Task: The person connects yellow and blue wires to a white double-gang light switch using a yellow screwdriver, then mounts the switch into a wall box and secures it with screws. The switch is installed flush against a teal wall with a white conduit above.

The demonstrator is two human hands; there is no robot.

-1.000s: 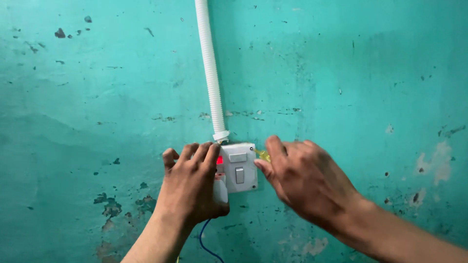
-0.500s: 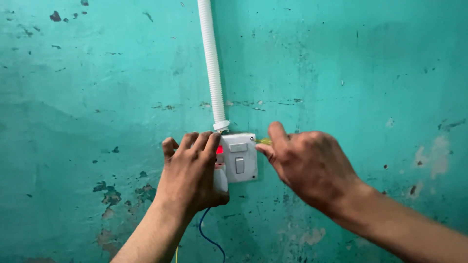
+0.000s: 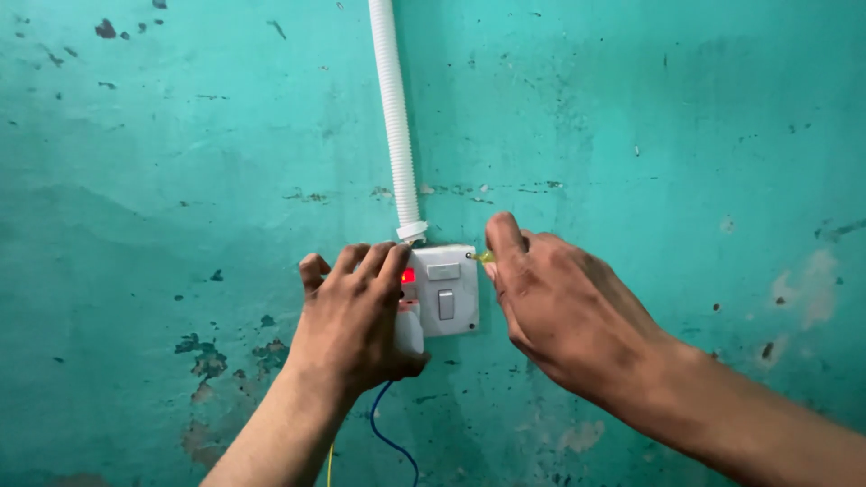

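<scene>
Both hands work at the white switch box [image 3: 444, 290] on the teal wall [image 3: 631, 135]. Left hand [image 3: 356, 316], fingers pressed flat together, clamps the box's left side, covering all but a sliver of its red indicator [image 3: 408, 276]. Right hand [image 3: 564, 307] pinches a small yellowish tool [image 3: 484, 257] at the box's two o'clock corner; half a second ago that hand sat slightly lower, so the tool has come onto the corner. White corrugated conduit [image 3: 393, 117] enters at twelve o'clock; a blue wire [image 3: 383, 437] hangs out at six o'clock.
</scene>
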